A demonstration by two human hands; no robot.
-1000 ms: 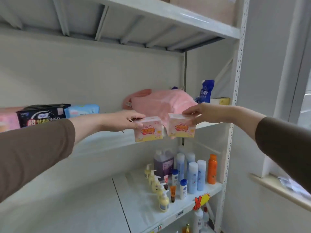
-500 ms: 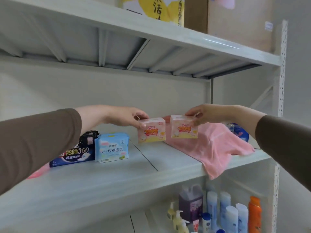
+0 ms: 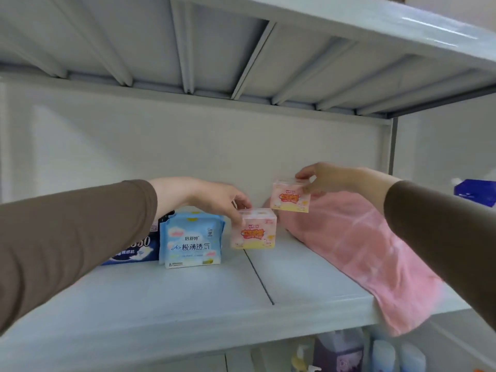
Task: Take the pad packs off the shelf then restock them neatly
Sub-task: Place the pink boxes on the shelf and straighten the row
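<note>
- Pale grey metal shelf [image 3: 188, 299] fills my view, with the ribbed underside of the next tier overhead and bottles [image 3: 381, 355] dimly visible on the level below.
- My left hand [image 3: 214, 200] pinches the top of one small pink pack [image 3: 253, 229], which sits at or just above the shelf board, just beside a light blue pack [image 3: 191, 238].
- A dark blue pack [image 3: 134, 249] stands left of that one, partly hidden by my sleeve.
- My right hand [image 3: 330, 178] grips a second pink pack [image 3: 291, 196] by its top corner, held in the air above a pink cloth [image 3: 357, 248] draped over the shelf's right end.
- I judge restocking is well under way: two packs are lined up, a third is going down, and the fourth is not yet placed.
- A blue bag [image 3: 476, 191] sits at the far right; I cannot tell whether it belongs in the row.
</note>
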